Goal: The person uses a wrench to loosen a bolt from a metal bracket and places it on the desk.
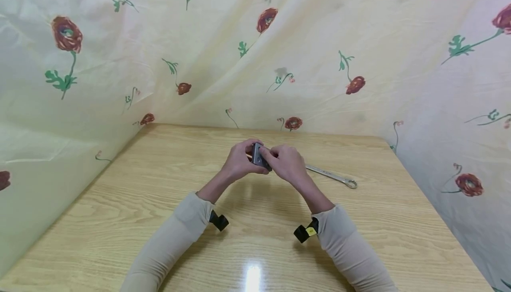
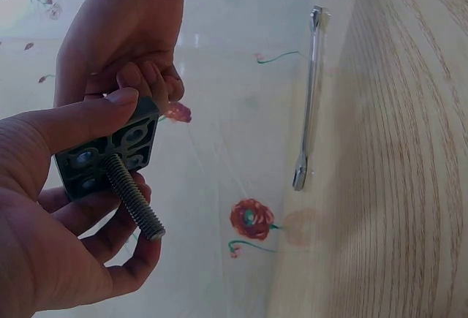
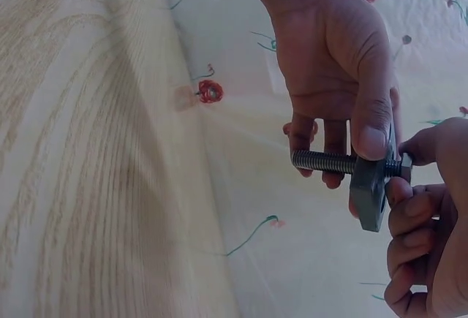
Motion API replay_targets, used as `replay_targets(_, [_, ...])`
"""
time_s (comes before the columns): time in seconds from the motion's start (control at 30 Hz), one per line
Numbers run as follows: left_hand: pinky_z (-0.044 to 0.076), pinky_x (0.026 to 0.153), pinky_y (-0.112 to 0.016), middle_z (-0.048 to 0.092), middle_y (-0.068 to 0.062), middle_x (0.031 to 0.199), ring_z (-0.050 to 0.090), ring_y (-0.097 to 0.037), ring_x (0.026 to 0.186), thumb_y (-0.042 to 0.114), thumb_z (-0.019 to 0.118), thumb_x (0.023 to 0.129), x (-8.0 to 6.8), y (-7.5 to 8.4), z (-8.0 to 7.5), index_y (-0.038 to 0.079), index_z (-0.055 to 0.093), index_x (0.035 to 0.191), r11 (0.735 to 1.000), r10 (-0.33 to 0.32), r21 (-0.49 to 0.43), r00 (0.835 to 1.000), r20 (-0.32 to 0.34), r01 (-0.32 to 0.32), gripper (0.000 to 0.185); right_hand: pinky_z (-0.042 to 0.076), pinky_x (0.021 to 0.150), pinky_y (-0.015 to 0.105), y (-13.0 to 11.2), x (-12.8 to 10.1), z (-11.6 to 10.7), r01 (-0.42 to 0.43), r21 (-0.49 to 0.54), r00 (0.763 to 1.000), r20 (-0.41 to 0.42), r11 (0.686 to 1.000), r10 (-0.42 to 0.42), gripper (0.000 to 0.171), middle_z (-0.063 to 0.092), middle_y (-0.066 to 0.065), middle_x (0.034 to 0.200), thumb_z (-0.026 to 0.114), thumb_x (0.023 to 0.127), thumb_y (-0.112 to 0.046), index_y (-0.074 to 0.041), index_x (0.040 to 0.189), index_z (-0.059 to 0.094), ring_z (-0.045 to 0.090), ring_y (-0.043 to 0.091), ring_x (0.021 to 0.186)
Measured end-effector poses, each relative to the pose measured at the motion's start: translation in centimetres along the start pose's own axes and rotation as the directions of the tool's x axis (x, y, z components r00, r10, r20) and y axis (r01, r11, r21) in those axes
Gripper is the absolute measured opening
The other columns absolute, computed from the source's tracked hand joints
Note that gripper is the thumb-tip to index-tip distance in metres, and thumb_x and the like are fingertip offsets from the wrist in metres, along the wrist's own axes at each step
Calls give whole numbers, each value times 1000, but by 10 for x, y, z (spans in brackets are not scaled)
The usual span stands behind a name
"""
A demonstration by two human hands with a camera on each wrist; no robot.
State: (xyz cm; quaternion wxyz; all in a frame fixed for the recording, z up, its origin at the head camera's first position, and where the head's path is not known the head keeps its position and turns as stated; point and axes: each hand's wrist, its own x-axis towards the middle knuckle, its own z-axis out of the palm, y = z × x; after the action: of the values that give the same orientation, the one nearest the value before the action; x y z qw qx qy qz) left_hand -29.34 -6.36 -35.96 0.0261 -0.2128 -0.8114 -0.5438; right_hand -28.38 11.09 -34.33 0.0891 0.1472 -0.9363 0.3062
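Above the table, my left hand [image 1: 238, 162] grips a dark grey square block [image 1: 257, 155] by its edges, thumb on one edge and fingers on the opposite one. A long threaded bolt [image 2: 137, 199] runs through the block's middle, and its shank sticks out well beyond the ribbed face. On the opposite side, my right hand [image 1: 289, 164] pinches the bolt's hex head [image 3: 406, 165] between thumb and forefinger, its other fingers curled. A short stretch of thread shows between that head and the block in the right wrist view.
A silver combination wrench [image 1: 329, 175] lies on the wood-grain table [image 1: 159, 167], behind and to the right of my right hand. Flower-printed cloth [image 1: 223, 61] rises along the table's back and sides. Small black wrist cameras [image 1: 221, 222] hang at both cuffs.
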Motion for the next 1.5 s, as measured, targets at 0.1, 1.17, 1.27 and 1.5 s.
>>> replay_targets(0.1, [55, 76, -28, 73, -16, 111, 65, -24, 95, 8, 91, 67, 0, 0, -1, 8, 61, 127, 1000, -3, -2, 1000, -1, 3, 67, 31, 47, 26, 0, 1, -1, 16, 5, 1000, -11, 1000, -16, 46, 48, -2, 57, 54, 99, -46, -14, 68, 61, 42, 15, 49])
replay_targets(1.17, [56, 78, -30, 74, -17, 108, 65, -23, 95, 6, 91, 66, 1, 4, 0, 9, 62, 122, 1000, -2, -23, 1000, 9, 2, 64, 25, 52, 24, 4, 0, -14, 255, 92, 966, -74, 963, -249, 27, 39, -6, 55, 63, 80, -3, -9, 101, 79, 33, 11, 50])
replay_targets(1.27, [56, 80, -31, 74, -17, 109, 65, -24, 97, 6, 91, 66, 1, 3, 0, 9, 62, 124, 1000, -13, -12, 1000, 12, 13, 65, 27, 54, 24, 6, 1, -14, 263, 108, 964, -73, 959, -256, 26, 42, -4, 58, 63, 80, 2, -8, 98, 80, 35, 11, 54])
replay_targets(1.5, [56, 81, -32, 73, -17, 110, 65, -24, 98, 6, 92, 66, 1, 2, 2, 10, 61, 126, 1000, -19, 4, 1000, 5, 19, 67, 31, 58, 26, 7, 2, -14, 251, 172, 968, -53, 953, -245, 29, 41, -3, 60, 62, 82, 6, -6, 103, 78, 35, 13, 56])
